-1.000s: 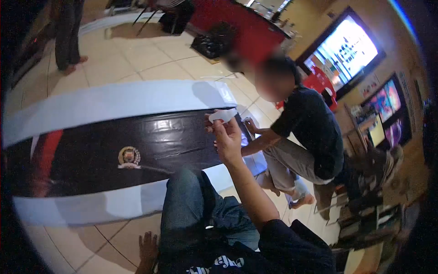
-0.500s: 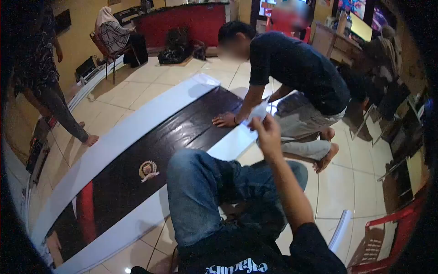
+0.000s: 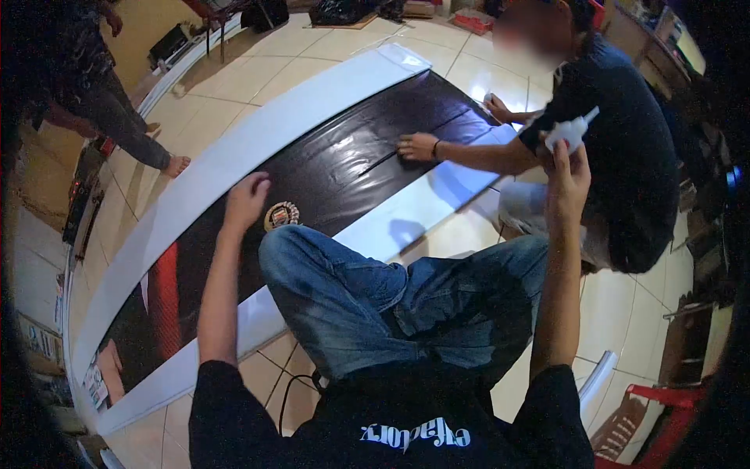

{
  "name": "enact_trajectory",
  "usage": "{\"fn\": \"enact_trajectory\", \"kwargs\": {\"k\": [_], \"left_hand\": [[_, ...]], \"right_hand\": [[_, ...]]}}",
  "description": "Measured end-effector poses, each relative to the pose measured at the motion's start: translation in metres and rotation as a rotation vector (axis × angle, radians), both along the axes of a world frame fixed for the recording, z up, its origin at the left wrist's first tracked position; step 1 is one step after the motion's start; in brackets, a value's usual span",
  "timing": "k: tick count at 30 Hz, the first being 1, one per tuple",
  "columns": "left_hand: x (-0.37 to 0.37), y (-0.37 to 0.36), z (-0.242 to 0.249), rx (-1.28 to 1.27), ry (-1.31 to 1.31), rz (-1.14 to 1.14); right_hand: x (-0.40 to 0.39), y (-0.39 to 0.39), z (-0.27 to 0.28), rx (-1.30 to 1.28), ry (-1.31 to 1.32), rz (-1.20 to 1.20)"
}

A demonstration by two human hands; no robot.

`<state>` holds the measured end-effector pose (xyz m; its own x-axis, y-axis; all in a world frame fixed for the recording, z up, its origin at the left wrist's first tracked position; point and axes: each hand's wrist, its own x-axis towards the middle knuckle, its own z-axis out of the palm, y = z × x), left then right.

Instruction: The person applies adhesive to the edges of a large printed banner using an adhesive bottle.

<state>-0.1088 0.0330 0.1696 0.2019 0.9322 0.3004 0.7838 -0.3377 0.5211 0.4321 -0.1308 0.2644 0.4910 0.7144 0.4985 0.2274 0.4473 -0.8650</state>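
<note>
My right hand (image 3: 569, 176) is raised at the right, its fingers closed round a small white nozzle bottle (image 3: 568, 134) with the tip pointing up. My left hand (image 3: 248, 202) hangs over the upper white edge of a long panel, fingers curled; whether they hold anything is too small to tell. The panel has a dark glossy sheet (image 3: 351, 168) between white borders (image 3: 187, 187). A round gold emblem (image 3: 281, 216) lies on the sheet, just right of my left hand. A red strip (image 3: 165, 301) crosses the sheet lower left.
A crouching co-worker (image 3: 617, 148) rests one hand on the dark sheet; their other hand is at its far corner. Another person's bare foot (image 3: 176, 165) stands on the tiles beyond the panel. A red chair (image 3: 664, 395) is at the lower right.
My left hand has come into view over the panel. My right hand has moved right and up with the bottle. The co-worker appears further right, and the view has tilted down.
</note>
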Motion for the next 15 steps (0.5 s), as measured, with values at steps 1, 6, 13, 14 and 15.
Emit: {"fn": "enact_trajectory", "kwargs": {"k": [1,6,13,14,15], "left_hand": [[0.018,0.012,-0.005,-0.075,0.009,-0.039],[0.103,0.054,-0.069,-0.414,0.220,-0.150],[0.048,0.033,-0.117,-0.440,-0.051,-0.013],[0.041,0.029,-0.123,-0.407,-0.084,0.082],[0.038,0.023,-0.127,-0.371,-0.118,0.182]], "right_hand": [[-0.011,0.001,-0.009,0.000,0.035,-0.024],[-0.075,-0.026,-0.090,-0.188,0.166,-0.044],[-0.147,-0.025,-0.154,-0.411,0.160,0.120],[-0.152,-0.019,-0.161,-0.434,0.154,0.122],[-0.156,-0.010,-0.168,-0.451,0.205,0.111]]}}
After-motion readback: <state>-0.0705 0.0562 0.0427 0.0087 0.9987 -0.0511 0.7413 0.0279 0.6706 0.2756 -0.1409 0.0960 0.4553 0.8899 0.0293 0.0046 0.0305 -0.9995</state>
